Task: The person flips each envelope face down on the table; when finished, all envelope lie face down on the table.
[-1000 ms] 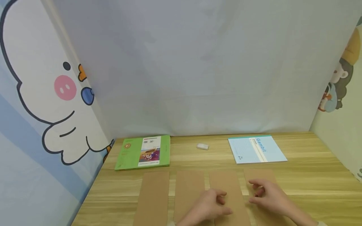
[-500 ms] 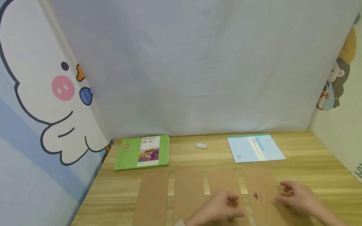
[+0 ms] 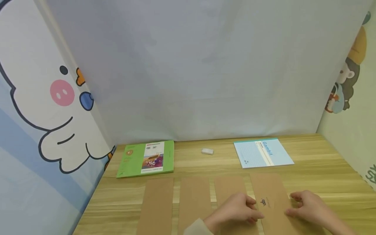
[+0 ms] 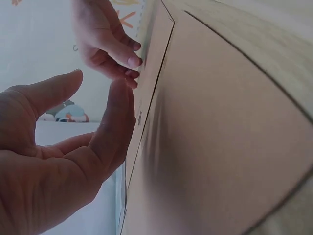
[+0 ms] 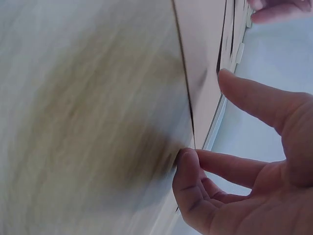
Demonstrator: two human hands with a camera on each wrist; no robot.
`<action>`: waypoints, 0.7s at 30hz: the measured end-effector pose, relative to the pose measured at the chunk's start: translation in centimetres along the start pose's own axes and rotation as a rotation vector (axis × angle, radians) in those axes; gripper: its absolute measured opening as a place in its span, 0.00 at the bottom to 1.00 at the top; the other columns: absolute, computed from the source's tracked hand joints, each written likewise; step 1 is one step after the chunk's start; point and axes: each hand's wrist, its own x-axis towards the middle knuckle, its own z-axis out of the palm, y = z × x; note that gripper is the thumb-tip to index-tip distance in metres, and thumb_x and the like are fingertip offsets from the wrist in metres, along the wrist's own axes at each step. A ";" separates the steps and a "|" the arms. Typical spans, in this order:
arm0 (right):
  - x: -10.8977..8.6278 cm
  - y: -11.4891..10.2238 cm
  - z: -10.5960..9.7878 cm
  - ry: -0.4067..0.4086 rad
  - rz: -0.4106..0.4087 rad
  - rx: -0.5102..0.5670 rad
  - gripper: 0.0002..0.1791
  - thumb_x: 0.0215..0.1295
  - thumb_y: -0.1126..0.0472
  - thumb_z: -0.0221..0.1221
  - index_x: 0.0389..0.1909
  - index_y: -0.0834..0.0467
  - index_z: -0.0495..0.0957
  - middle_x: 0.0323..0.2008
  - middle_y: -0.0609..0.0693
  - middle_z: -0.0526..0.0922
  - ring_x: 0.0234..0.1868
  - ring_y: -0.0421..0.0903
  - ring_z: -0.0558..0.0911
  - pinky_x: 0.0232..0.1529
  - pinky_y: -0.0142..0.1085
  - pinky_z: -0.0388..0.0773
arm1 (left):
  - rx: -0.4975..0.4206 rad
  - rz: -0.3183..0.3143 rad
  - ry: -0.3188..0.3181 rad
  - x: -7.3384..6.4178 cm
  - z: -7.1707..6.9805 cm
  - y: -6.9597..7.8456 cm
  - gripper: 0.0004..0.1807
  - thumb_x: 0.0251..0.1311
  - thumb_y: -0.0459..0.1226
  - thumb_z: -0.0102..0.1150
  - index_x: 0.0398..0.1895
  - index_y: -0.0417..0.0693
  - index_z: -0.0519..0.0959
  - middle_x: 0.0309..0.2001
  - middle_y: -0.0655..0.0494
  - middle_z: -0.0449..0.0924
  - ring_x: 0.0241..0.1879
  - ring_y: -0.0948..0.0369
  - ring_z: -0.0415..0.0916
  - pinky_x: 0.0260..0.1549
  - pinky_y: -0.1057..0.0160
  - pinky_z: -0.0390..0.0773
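Several brown kraft-covered notebooks lie in a row on the wooden table. The rightmost notebook [image 3: 274, 195] bears a small dark crown print. Over the notebook to its left [image 3: 229, 184] is my left hand [image 3: 236, 209], its fingers loosely bent and fingertips near the gap between the two. My right hand [image 3: 311, 207] is beside the rightmost notebook's right edge. In the right wrist view, the right hand's [image 5: 264, 166] fingertips are down by that notebook's edge, with the thumb spread apart. Nothing is between the left hand's [image 4: 68, 152] thumb and fingers. The notebooks' near ends are out of view.
A green book [image 3: 130, 161] lies at the back left, and a light blue notepad [image 3: 252, 156] marked Gambit at the back right. Between them is a small white eraser [image 3: 207, 151]. A pale curtain [image 3: 205, 81] hangs behind the table [image 3: 323, 176], with cartoon-printed walls on both sides.
My right hand has moved right, off the rightmost notebook to its right edge, uncovering the crown print. My left hand has also shifted right, toward the rightmost notebook.
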 end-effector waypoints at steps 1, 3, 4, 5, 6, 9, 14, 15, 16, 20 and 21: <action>0.0 0.0 0.1 0.000 0.002 0.007 0.37 0.45 0.54 0.74 0.46 0.80 0.73 0.40 0.74 0.78 0.39 0.63 0.81 0.38 0.50 0.79 | -0.023 -0.005 -0.002 0.1 0.1 0.0 0.14 0.55 0.34 0.68 0.40 0.32 0.81 0.23 0.58 0.81 0.20 0.62 0.80 0.25 0.67 0.79; 0.1 -0.1 0.1 0.003 0.003 0.013 0.37 0.44 0.54 0.74 0.46 0.79 0.74 0.40 0.72 0.79 0.38 0.61 0.81 0.37 0.48 0.79 | -0.062 -0.018 0.002 0.4 0.4 0.0 0.09 0.55 0.33 0.68 0.29 0.33 0.81 0.20 0.54 0.80 0.19 0.60 0.80 0.23 0.66 0.80; 0.1 -0.1 0.2 0.001 0.008 0.018 0.37 0.44 0.54 0.74 0.46 0.79 0.74 0.39 0.71 0.80 0.38 0.60 0.81 0.36 0.47 0.79 | -0.074 -0.029 0.006 0.6 0.5 0.0 0.09 0.54 0.33 0.68 0.25 0.35 0.79 0.19 0.53 0.80 0.18 0.59 0.80 0.23 0.66 0.80; 0.1 -0.2 0.2 -0.002 0.015 0.024 0.37 0.44 0.54 0.74 0.46 0.78 0.74 0.40 0.70 0.80 0.37 0.58 0.82 0.35 0.45 0.80 | -0.081 -0.045 0.013 0.7 0.6 0.0 0.08 0.54 0.33 0.68 0.27 0.36 0.80 0.18 0.53 0.80 0.18 0.58 0.80 0.25 0.66 0.80; 0.1 -0.2 0.2 -0.005 0.020 0.028 0.37 0.44 0.54 0.75 0.46 0.78 0.74 0.40 0.69 0.80 0.37 0.57 0.82 0.34 0.44 0.80 | -0.085 -0.055 0.015 0.8 0.6 0.0 0.08 0.54 0.33 0.68 0.26 0.36 0.80 0.18 0.52 0.79 0.17 0.57 0.80 0.26 0.66 0.80; 0.1 -0.3 0.2 -0.010 0.037 0.044 0.37 0.44 0.54 0.75 0.47 0.78 0.74 0.39 0.68 0.81 0.36 0.55 0.82 0.33 0.42 0.80 | -0.120 -0.090 0.030 1.1 0.9 0.1 0.15 0.54 0.32 0.68 0.39 0.27 0.79 0.17 0.50 0.79 0.18 0.54 0.80 0.28 0.65 0.81; -0.1 -0.2 0.2 -0.010 0.052 0.058 0.37 0.43 0.55 0.75 0.47 0.77 0.74 0.39 0.67 0.81 0.36 0.53 0.82 0.33 0.41 0.79 | -0.195 -0.103 0.024 1.6 1.2 0.0 0.25 0.54 0.30 0.67 0.51 0.21 0.72 0.18 0.47 0.80 0.19 0.50 0.81 0.23 0.60 0.81; -0.1 -0.2 0.2 -0.008 0.052 0.058 0.36 0.43 0.55 0.75 0.47 0.77 0.74 0.39 0.67 0.81 0.36 0.53 0.82 0.33 0.41 0.79 | -0.200 -0.100 0.016 1.7 1.2 0.0 0.22 0.54 0.30 0.67 0.48 0.21 0.74 0.18 0.46 0.80 0.19 0.50 0.81 0.23 0.60 0.81; -0.1 -0.2 0.2 -0.006 0.053 0.056 0.36 0.43 0.55 0.75 0.47 0.77 0.75 0.39 0.67 0.81 0.36 0.53 0.82 0.33 0.41 0.79 | -0.214 -0.099 0.012 1.8 1.3 0.0 0.22 0.55 0.30 0.67 0.48 0.21 0.74 0.18 0.46 0.80 0.19 0.50 0.81 0.22 0.60 0.81; -0.2 -0.3 0.3 -0.002 0.056 0.049 0.36 0.42 0.55 0.75 0.47 0.77 0.75 0.40 0.68 0.81 0.37 0.54 0.81 0.33 0.41 0.79 | -0.363 -0.119 0.005 2.1 1.4 -0.2 0.20 0.55 0.28 0.65 0.46 0.19 0.73 0.20 0.40 0.79 0.18 0.52 0.80 0.21 0.61 0.81; -0.2 -0.4 0.3 -0.004 0.061 0.051 0.36 0.42 0.55 0.75 0.47 0.77 0.75 0.40 0.68 0.80 0.37 0.54 0.81 0.33 0.41 0.79 | -0.416 -0.128 0.005 2.2 1.4 -0.3 0.20 0.55 0.27 0.64 0.46 0.18 0.72 0.21 0.38 0.79 0.17 0.53 0.79 0.21 0.62 0.81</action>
